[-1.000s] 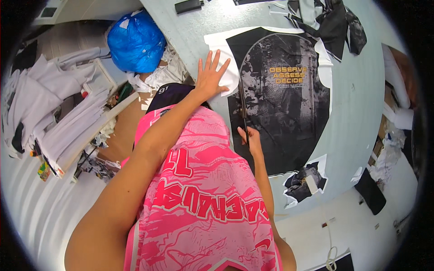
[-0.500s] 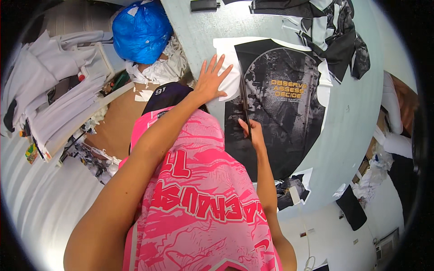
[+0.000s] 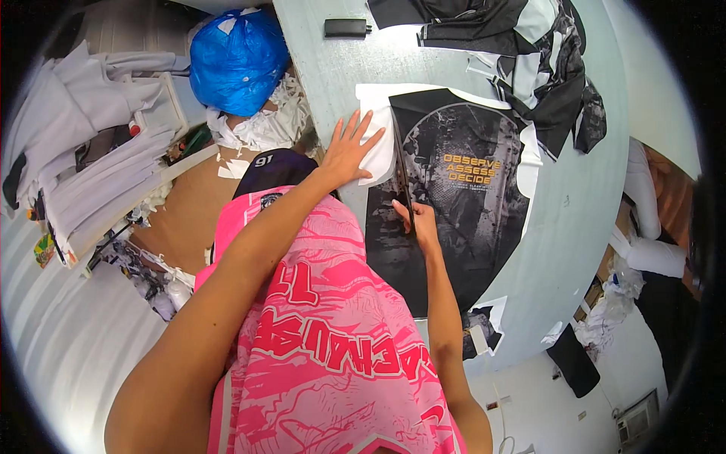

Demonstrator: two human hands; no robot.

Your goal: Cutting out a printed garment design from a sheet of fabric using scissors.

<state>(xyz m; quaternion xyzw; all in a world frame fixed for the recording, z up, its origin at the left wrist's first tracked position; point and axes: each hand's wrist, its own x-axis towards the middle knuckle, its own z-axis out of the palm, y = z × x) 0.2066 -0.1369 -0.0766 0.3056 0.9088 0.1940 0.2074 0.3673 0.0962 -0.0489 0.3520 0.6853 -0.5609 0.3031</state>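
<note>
A black and grey printed fabric panel (image 3: 484,234) with orange lettering and a white margin lies flat on the table. My left hand (image 3: 348,155) rests palm down with fingers spread at its left side, the fingertips on the white margin (image 3: 380,160). In my right hand (image 3: 418,227) is a pair of dark scissors (image 3: 401,163), thumb and fingers closed round the handles. Their long blades point away from me along the border between white margin and dark print. Against the dark cloth I cannot make out how far apart the blades are.
Dark printed cloth pieces (image 3: 556,91) are heaped at the table's far right, and a small black box-like object (image 3: 345,29) lies at the far edge. A blue plastic bag (image 3: 238,64) stands left of the pale table (image 3: 575,219). White fabric stacks (image 3: 113,163) lie farther left.
The whole view has shifted, so the table and panel appear lower. Relative to the panel, my right hand and the scissors are slightly farther forward; my left hand keeps its place on the margin.
</note>
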